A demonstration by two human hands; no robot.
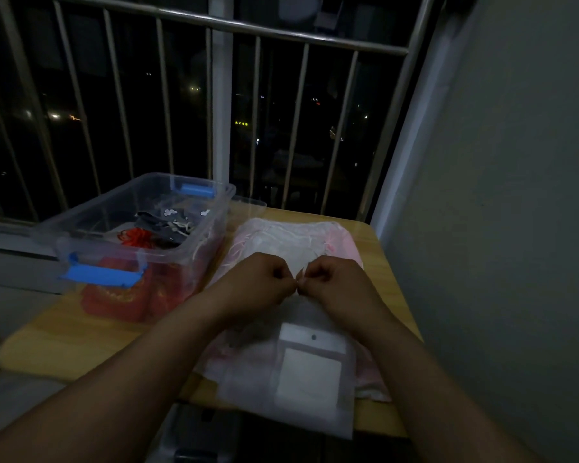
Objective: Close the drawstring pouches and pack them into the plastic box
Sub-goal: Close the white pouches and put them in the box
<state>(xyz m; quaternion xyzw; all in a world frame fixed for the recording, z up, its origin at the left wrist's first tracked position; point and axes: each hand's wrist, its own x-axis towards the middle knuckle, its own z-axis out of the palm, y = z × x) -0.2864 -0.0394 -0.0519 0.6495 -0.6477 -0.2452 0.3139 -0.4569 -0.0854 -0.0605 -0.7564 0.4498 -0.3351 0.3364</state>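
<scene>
Left hand and right hand each grip the sheer white pouch by its drawstring, pinched tight; uneven tugging might snag it.

Person was seen only as two arms. Bare along all the visible length were the left forearm and right forearm, wrists included. The left hand and right hand were bare too. Light was dim; finer marks on the skin could not be made out.
</scene>
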